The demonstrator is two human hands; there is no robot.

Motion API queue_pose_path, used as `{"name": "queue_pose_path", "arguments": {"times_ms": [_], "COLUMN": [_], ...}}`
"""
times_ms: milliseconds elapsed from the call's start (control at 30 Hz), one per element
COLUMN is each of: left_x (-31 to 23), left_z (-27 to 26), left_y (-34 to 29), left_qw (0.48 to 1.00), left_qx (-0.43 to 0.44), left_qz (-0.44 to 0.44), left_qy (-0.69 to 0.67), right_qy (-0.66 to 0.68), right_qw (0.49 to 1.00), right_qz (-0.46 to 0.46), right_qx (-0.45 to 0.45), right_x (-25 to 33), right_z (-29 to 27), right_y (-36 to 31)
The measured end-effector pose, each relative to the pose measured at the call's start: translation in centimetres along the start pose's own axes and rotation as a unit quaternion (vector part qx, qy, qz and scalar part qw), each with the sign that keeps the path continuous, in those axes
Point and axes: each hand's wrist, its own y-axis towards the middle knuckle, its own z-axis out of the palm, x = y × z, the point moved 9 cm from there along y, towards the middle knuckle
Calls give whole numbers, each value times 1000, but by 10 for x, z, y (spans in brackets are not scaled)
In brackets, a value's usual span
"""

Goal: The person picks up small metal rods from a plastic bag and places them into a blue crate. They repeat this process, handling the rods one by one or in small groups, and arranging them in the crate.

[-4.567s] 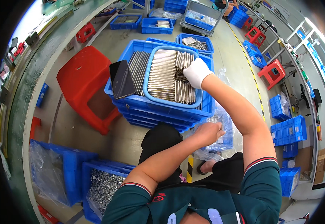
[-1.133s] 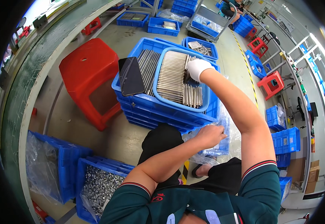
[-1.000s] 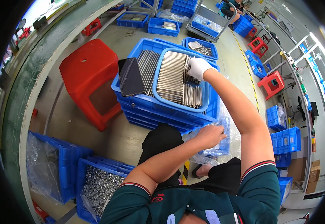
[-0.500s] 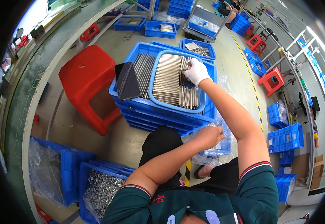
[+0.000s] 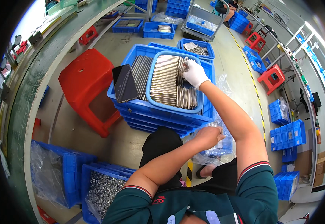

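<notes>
Right hand, gloved, pinches a few metal rods at the far edge of the round tray. Left hand clasps a plastic bag below. Advisable: lift rods level, ends aligned.

The right hand wears a white knitted cloth glove, matt and soft-looking; the left hand is bare and grips a clear plastic bag, thin, crinkled and glossy. The rods are bare metal, silvery with a dull sheen, lying in a smooth blue plastic basin set in ribbed blue plastic crates. At the crate's left edge a phone shows a black glassy face. The red stool is moulded plastic, slightly shiny. The floor is grey concrete, matt and scuffed
</notes>
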Motion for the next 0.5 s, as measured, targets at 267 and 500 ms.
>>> {"name": "queue_pose_path", "arguments": {"times_ms": [267, 500], "left_x": [1, 4], "left_z": [6, 9], "left_y": [3, 5], "left_qw": [1000, 1000], "left_qx": [0, -10], "left_qz": [6, 8], "left_qy": [15, 12], "right_qy": [23, 71], "right_qw": [999, 996], "right_qz": [21, -47], "right_qx": [-6, -23], "right_x": [-10, 11], "right_z": [0, -3], "right_y": [4, 1]}}
